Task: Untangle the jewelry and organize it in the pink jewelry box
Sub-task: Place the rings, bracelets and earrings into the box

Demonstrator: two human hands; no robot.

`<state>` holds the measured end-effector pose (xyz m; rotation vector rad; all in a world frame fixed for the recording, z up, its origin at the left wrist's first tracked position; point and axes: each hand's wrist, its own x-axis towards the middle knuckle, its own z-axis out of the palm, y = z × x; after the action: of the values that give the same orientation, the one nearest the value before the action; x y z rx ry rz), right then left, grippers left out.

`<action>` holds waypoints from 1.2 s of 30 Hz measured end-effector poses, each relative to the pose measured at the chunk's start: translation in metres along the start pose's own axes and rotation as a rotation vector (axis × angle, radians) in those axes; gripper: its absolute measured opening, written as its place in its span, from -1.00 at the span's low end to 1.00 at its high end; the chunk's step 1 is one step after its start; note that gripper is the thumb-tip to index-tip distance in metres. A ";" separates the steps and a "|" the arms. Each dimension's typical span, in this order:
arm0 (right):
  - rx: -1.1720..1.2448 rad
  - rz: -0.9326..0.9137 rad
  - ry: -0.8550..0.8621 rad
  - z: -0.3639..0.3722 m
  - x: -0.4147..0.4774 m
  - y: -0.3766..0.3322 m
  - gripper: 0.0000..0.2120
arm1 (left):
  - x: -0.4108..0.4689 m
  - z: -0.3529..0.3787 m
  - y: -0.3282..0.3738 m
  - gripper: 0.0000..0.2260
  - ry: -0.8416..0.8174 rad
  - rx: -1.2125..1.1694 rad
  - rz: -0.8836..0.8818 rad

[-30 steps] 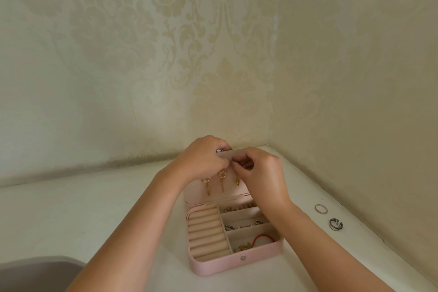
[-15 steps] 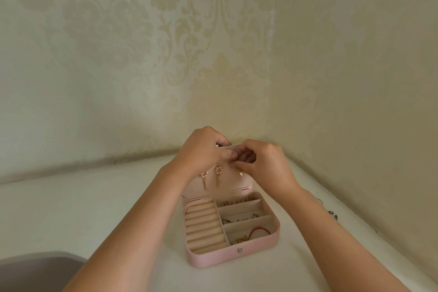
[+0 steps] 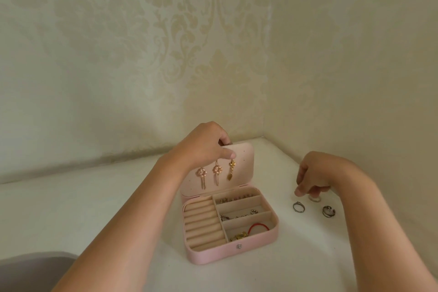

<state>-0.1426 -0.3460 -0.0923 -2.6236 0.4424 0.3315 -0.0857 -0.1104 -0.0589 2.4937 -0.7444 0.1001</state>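
Two walls (image 3: pixel 118 54) papered in a pale cream damask pattern meet in a corner behind the pink jewelry box (image 3: pixel 213 253). The box sits open on a white counter (image 3: pixel 94 208), its snap-button front facing the viewer. A grey basin edge (image 3: pixel 35 268) shows well to the left of the box, nearer the viewer.

The left hand (image 3: pixel 203 144) reaches to the back of the box and holds the raised lid (image 3: pixel 244 163), thumb on the inner face and fingers curled over the top edge. The right hand (image 3: pixel 317 173) hovers to the right of the box, fingers bent downward with the tips close together over a pale ring (image 3: pixel 314 198); whether they grip it cannot be told.

Inside the box, ring rolls (image 3: pixel 203 223) fill the left half. On the right are three compartments: small pieces at the back, a chain (image 3: pixel 237 216) in the middle, and a red cord bracelet (image 3: pixel 258 226) with a gold piece (image 3: pixel 240 236) at the front. Two pink flower earrings (image 3: pixel 201 174) and a gold earring (image 3: pixel 231 168) hang from the lid. Two dark rings (image 3: pixel 298 207) lie on the counter right of the box.
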 end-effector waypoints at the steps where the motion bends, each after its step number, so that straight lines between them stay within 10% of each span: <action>1: -0.011 0.005 -0.017 0.001 0.000 0.000 -0.70 | 0.000 -0.001 0.001 -0.93 -0.007 0.006 0.005; 19: -0.286 0.067 -0.154 0.002 -0.012 0.007 -0.52 | 0.007 0.016 -0.020 -0.78 0.183 0.217 -0.032; 36: -0.249 -0.115 -0.142 0.023 0.015 -0.012 -0.80 | -0.049 0.041 -0.067 -0.77 0.468 -0.684 -0.413</action>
<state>-0.1280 -0.3286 -0.1125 -2.8264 0.2127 0.5631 -0.0943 -0.0596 -0.1358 1.8111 -0.0350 0.2255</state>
